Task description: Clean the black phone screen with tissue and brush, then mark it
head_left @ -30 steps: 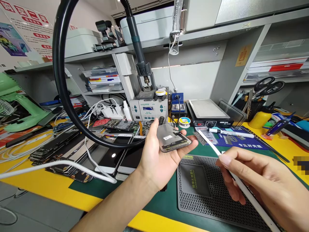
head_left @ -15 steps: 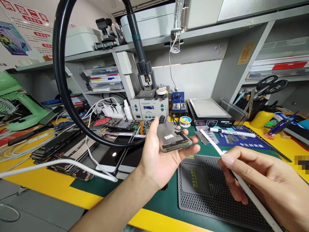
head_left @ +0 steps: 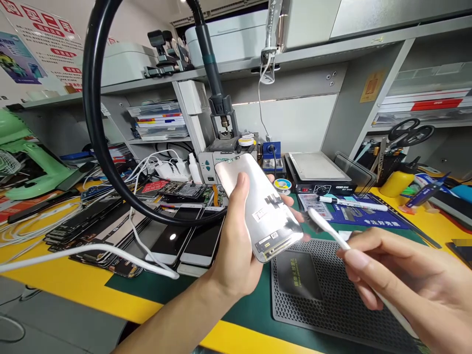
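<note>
My left hand (head_left: 239,241) is wrapped round a phone screen (head_left: 261,196), thumb along its near edge and fingertips showing at the far edge. The screen's silvery metal back faces me, tilted, with a small white label and a connector strip at its lower end. In my right hand (head_left: 401,280) is a white-handled brush (head_left: 328,228), pinched between thumb and fingers. Its dark bristles are blurred and sit close to the screen's right edge; whether they touch it I cannot tell. Below both hands lies a grey perforated mat (head_left: 298,307).
A hot-air station (head_left: 210,167) stands behind the screen, its black hose (head_left: 90,98) looping at left. Stacked phone screens (head_left: 106,231) and white cables (head_left: 121,253) cover the left side. A heating plate (head_left: 317,167), solder spool (head_left: 282,185), marker (head_left: 352,202) and scissors (head_left: 411,132) are at right.
My left hand has tipped the phone screen up, so its whole back now faces me. The brush head has shifted slightly, and its bristles are now nearer the screen's edge.
</note>
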Motion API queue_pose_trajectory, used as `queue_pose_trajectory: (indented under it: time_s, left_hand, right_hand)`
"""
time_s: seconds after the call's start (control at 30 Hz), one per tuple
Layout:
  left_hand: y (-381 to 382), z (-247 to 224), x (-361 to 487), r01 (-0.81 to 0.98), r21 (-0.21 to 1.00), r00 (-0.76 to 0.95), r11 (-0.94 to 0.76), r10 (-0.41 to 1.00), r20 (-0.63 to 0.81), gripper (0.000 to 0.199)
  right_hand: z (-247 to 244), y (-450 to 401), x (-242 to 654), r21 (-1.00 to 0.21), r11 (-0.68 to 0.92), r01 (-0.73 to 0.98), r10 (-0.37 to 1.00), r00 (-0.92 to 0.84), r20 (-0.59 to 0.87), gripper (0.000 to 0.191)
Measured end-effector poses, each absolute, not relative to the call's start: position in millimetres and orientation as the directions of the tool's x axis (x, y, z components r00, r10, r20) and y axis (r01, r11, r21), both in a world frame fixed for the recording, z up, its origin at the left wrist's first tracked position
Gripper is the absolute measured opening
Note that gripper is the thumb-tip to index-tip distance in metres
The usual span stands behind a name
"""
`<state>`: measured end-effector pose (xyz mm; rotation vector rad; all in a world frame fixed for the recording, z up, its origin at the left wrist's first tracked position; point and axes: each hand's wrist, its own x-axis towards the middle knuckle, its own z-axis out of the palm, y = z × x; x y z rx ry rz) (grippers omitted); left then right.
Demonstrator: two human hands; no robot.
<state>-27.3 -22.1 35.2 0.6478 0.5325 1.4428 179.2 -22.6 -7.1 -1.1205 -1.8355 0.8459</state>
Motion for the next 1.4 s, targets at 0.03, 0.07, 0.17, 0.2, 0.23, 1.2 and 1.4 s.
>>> queue_pose_trajectory:
  time_s: [0.03, 0.07, 0.17, 0.2, 0.23, 1.2, 1.4]
  left_hand:
    - [-22.1, 35.1, -27.4, -0.723, 0.69, 0.06, 0.007, 0.997, 0.054, 0.043]
    - [-21.9, 35.2, -27.4, -0.721, 0.693, 0.054, -0.001, 0.997, 0.057, 0.044]
    - [-21.5, 35.7, -27.1, -0.709, 0.705, 0.056, -0.005, 0.996, 0.064, 0.047]
    - [-21.5, 35.9, -27.0, -0.706, 0.708, 0.061, -0.002, 0.996, 0.063, 0.048]
    - [-21.6, 36.3, -27.0, -0.706, 0.709, 0.068, 0.004, 0.996, 0.062, 0.048]
    - [-12.5, 26.6, -30.3, -0.496, 0.863, 0.181, 0.091, 0.984, 0.0, 0.029]
    - [-11.6, 24.4, -29.8, -0.428, 0.902, 0.175, 0.056, 0.984, 0.022, 0.025]
  right_hand:
    - [-6.6, -23.5, 179.0, -0.828, 0.396, 0.397, 0.908, -0.306, 0.288, 0.025]
    - [-6.0, -24.3, 178.5, -0.807, 0.416, 0.419, 0.898, -0.332, 0.29, 0.024]
    - [-3.7, -25.5, 176.9, -0.727, 0.505, 0.465, 0.852, -0.405, 0.332, 0.022]
    - [-2.8, -25.5, 176.8, -0.704, 0.531, 0.472, 0.838, -0.417, 0.352, 0.021]
    - [-2.0, -25.3, 176.9, -0.687, 0.547, 0.478, 0.829, -0.424, 0.364, 0.021]
    - [7.7, -11.9, 183.2, -0.499, 0.613, 0.613, 0.777, -0.349, 0.525, 0.025]
    - [5.6, -11.3, 184.5, -0.531, 0.593, 0.606, 0.797, -0.346, 0.495, 0.024]
